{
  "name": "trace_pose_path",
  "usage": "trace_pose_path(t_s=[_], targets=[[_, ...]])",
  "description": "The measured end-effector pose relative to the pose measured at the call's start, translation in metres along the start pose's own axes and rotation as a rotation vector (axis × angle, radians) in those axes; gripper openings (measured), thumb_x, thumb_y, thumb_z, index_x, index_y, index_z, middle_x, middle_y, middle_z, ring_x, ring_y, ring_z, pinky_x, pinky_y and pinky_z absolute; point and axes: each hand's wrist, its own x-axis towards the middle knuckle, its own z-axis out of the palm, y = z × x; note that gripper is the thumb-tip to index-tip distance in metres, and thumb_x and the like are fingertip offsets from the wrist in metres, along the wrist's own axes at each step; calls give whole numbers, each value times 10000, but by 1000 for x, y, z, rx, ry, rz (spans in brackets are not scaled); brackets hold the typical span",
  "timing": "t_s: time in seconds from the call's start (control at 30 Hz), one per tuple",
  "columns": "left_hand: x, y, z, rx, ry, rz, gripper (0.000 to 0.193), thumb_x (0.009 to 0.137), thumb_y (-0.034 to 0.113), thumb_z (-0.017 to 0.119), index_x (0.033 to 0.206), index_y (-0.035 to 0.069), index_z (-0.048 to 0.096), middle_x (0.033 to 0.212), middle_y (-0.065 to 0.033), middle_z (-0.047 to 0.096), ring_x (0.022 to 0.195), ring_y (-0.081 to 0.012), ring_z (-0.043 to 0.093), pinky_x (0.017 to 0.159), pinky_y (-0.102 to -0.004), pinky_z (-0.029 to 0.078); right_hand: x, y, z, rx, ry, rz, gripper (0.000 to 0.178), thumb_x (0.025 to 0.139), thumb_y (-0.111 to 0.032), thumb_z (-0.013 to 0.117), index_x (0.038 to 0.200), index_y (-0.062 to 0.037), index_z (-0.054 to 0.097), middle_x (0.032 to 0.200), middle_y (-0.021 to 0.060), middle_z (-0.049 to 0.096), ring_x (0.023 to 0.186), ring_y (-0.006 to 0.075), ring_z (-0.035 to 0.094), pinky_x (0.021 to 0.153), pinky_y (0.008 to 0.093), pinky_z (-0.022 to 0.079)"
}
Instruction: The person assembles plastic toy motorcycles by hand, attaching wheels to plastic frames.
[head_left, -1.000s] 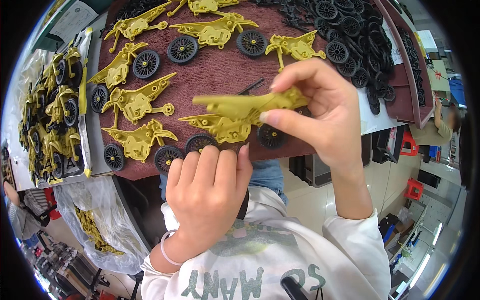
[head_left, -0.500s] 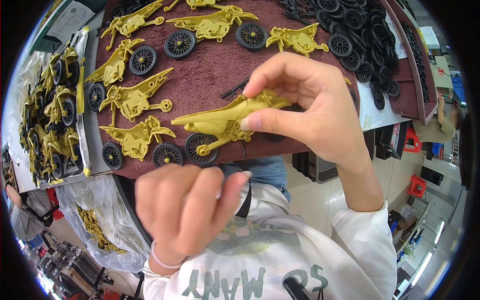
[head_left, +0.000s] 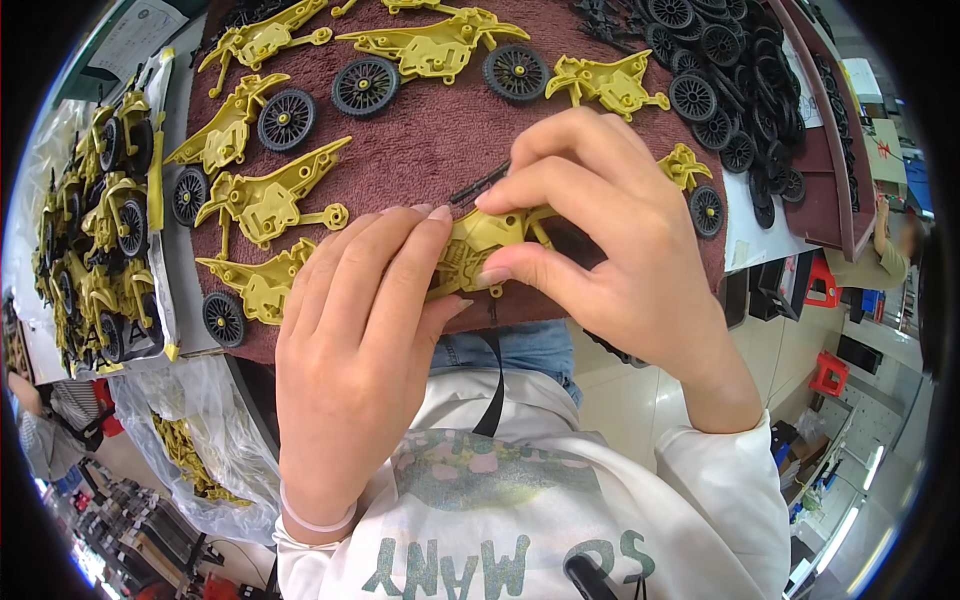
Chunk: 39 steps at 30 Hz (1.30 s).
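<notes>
Near the cloth's front edge lies a yellow toy motorcycle [head_left: 470, 250] with both hands on it. My left hand [head_left: 360, 325] is closed over its tail end, hiding that part and its rear wheel. Thumb and fingers of my right hand [head_left: 620, 235] pinch the body's middle and front. Just beyond the body lies a thin black rod-shaped part [head_left: 478, 185], its right end beside my right fingertips; I cannot tell whether it is joined on. Left of my left hand, a yellow half body [head_left: 260, 283] is partly covered, with a black spoked wheel [head_left: 223, 318] by it.
More yellow half bodies [head_left: 430, 48] and wheels [head_left: 288, 120] lie on the maroon cloth [head_left: 410, 150]. Black wheels [head_left: 715, 90] pile up far right, beside a maroon bin [head_left: 820, 180]. Toy motorcycles [head_left: 120, 220] crowd a tray at left. A plastic bag [head_left: 200, 400] hangs below.
My left hand has moved up from before my chest and closed over the toy's tail. My right hand keeps its pinch, almost in place.
</notes>
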Motion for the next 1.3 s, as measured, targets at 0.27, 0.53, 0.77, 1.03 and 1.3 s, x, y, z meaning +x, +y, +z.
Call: trace_pose_path(t_s=[0.27,0.53,0.77,1.03,1.3], targets=[[4,7,-3,-93,-27,-108,436,753,10,717,1181,10,638,1132,-139,612,994,-329,604,865,-405,489,-10,3,19,138,158,109,338,685,-195,838,958,-32,725,962,79,565,822,187,601,708,291,491],[12,11,-7,-124,-48,-168,411,729,-17,715,1133,16,644,1120,-140,624,1001,-336,605,874,-400,487,-17,1,22,109,172,123,328,705,-158,831,993,-39,727,1005,76,530,797,175,579,707,283,486],[17,12,-13,-36,-123,-149,425,717,21,717,1133,23,632,1079,-128,616,973,-341,588,844,-410,472,-20,-8,24,49,191,167,321,735,-146,815,1031,-55,728,1023,74,513,806,179,570,718,281,482],[17,7,-14,-42,-122,-75,424,707,38,728,1120,26,632,1077,-114,613,972,-335,585,839,-415,470,-28,-9,27,-100,359,61,371,678,-111,813,1013,-25,678,976,103,622,834,270,593,726,356,468],[22,9,-19,-64,-183,-135,460,691,39,750,1138,32,641,1063,-108,606,940,-323,582,809,-414,469,-31,-14,31,-137,328,150,298,678,-112,813,913,-24,653,956,99,628,779,275,563,673,371,434]])
